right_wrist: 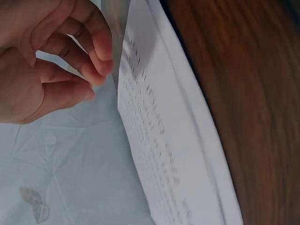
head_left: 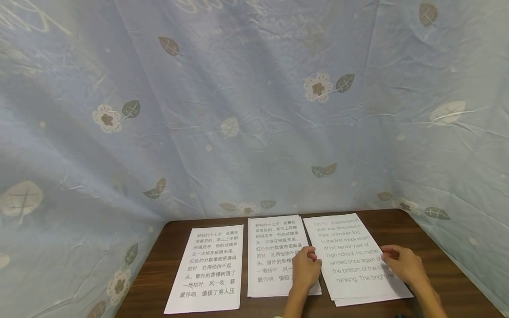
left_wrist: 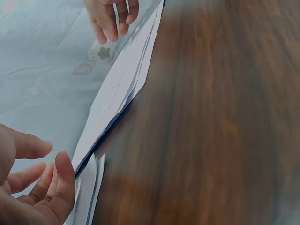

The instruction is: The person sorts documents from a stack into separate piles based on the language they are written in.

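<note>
On the right lies a stack of white sheets printed in English (head_left: 350, 260). My right hand (head_left: 405, 265) hovers by its right edge; in the right wrist view the fingers (right_wrist: 101, 44) bend loosely toward the thumb, with nothing between. My left hand (head_left: 307, 268) is over the lower right part of the middle stack of Chinese-printed sheets (head_left: 272, 260), close to the English stack's left edge. The left wrist view shows its thumb and fingers (left_wrist: 65, 176) apart, holding nothing. Whether the left fingertips touch paper, I cannot tell.
Another sheet with Chinese text (head_left: 207, 269) lies at the left of the dark brown wooden table (head_left: 155, 265). Behind the table hangs a pale blue curtain (head_left: 258, 168) with leaves and flowers. A small dark object (head_left: 400, 316) shows at the bottom edge.
</note>
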{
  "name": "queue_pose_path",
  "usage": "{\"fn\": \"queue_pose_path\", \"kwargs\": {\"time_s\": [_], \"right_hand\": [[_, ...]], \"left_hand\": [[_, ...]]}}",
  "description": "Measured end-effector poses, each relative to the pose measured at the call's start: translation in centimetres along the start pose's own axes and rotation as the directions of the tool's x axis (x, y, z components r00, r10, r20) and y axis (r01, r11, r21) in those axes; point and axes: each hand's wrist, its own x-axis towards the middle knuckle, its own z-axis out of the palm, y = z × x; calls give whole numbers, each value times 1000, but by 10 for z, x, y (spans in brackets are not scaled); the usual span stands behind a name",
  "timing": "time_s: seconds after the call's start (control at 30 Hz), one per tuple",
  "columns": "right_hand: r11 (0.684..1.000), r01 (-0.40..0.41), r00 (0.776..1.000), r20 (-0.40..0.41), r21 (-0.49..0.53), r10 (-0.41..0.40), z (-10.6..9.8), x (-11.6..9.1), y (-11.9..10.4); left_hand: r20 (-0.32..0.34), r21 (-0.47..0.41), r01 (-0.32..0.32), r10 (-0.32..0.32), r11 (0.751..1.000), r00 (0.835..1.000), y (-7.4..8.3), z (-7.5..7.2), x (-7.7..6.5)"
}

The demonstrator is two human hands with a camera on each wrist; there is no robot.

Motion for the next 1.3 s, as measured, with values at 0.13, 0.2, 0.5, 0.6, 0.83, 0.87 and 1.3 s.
{"fn": "queue_pose_path", "kwargs": {"time_s": [0.13,0.2,0.5,0.6,0.83,0.87,1.3], "right_hand": [[995,-25,999,28,94,23,7,0,-13],[988,-51,998,54,149,43,12,-1,-19],[959,-88,990,131,268,54,36,0,-48],[954,-78,990,138,289,40,43,2,-57],[942,-82,988,149,325,35,63,4,-74],[943,-81,988,149,323,33,65,4,-77],[926,-85,986,163,367,26,92,2,-116]], "left_hand": [[20,-45,14,-13,999,1000,-1,-11,1],[20,-28,5,-4,1000,1000,-3,-19,1],[27,49,-12,10,999,1000,-12,-57,4],[32,63,-4,2,998,999,-14,-69,6],[8,137,-13,11,991,1000,-16,-96,8],[8,144,-12,11,989,1000,-16,-99,9],[-11,242,-30,33,970,999,-25,-142,18]]}}
